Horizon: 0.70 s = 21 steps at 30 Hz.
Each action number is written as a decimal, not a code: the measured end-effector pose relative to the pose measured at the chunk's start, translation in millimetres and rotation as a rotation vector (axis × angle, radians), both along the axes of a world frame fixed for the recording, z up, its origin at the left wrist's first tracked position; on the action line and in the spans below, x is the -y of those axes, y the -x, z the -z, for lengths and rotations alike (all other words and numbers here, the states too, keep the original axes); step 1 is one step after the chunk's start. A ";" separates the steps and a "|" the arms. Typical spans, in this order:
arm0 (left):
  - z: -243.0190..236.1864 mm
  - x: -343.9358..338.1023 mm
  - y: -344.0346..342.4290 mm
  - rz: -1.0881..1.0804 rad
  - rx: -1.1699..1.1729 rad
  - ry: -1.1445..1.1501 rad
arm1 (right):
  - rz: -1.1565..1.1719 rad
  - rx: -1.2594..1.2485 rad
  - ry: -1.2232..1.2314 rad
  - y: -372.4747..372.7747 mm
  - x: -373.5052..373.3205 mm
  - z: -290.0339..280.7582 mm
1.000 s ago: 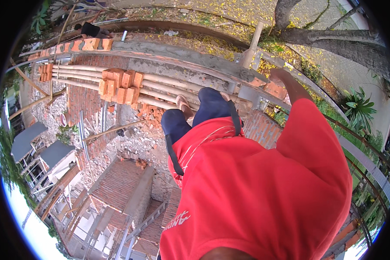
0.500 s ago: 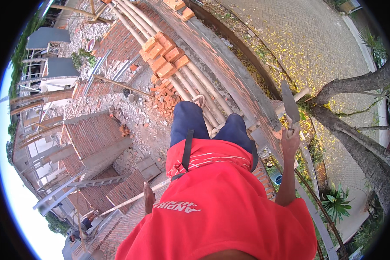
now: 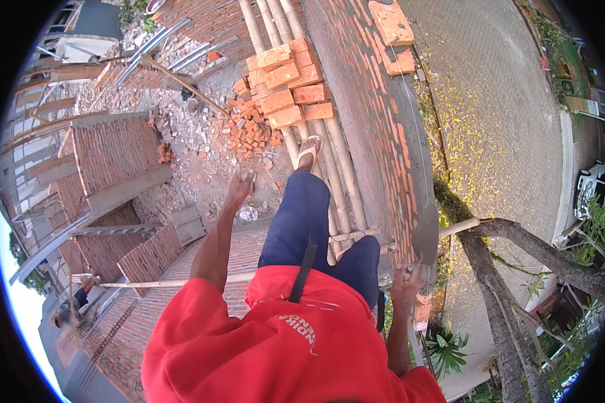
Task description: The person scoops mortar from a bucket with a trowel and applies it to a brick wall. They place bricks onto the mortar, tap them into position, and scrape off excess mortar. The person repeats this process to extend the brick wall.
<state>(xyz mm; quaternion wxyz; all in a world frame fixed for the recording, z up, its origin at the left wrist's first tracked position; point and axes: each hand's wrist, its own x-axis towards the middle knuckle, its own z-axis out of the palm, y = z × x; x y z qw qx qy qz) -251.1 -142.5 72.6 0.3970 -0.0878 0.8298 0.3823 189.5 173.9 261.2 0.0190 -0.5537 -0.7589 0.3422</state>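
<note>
My right hand [image 3: 406, 282] is closed at the top edge of the brick wall [image 3: 373, 121], low on the right. Its fingers are wrapped round a trowel's handle; the grey blade is hard to tell from the grey mortar [image 3: 423, 232] along the wall top. Out over the rubble on the left, my left hand [image 3: 238, 190] holds nothing, its fingers loosely apart. A stack of orange bricks [image 3: 292, 84] rests on the bamboo poles [image 3: 336, 168] ahead of my sandalled foot [image 3: 310, 149]. Two more bricks [image 3: 391, 27] lie on the far wall top, by a thin string.
Below the poles on the left is a heap of broken bricks [image 3: 252, 127] amid rubble, with half-built brick walls [image 3: 117, 154] beyond. Right of the wall are a paved road [image 3: 497, 87] and a tree trunk [image 3: 480, 269]. A person [image 3: 74, 309] is at the lower left.
My right hand has come down from holding the trowel up to the wall top. My left hand has reached forward. The view has swung, and my left foot is further forward on the poles.
</note>
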 end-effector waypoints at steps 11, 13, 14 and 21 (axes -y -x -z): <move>256.4 -227.8 366.4 0.701 -0.719 0.281 | 0.308 0.126 0.748 191.2 55.4 113.2; 281.6 -250.4 421.5 0.779 -0.699 0.235 | 0.420 0.162 0.817 197.4 61.7 123.6; 290.5 -255.9 447.5 0.801 -0.629 0.155 | 0.469 0.176 0.839 199.1 64.7 127.3; 324.0 -259.4 516.4 1.049 0.024 0.078 | 0.922 0.240 0.901 213.6 80.3 133.9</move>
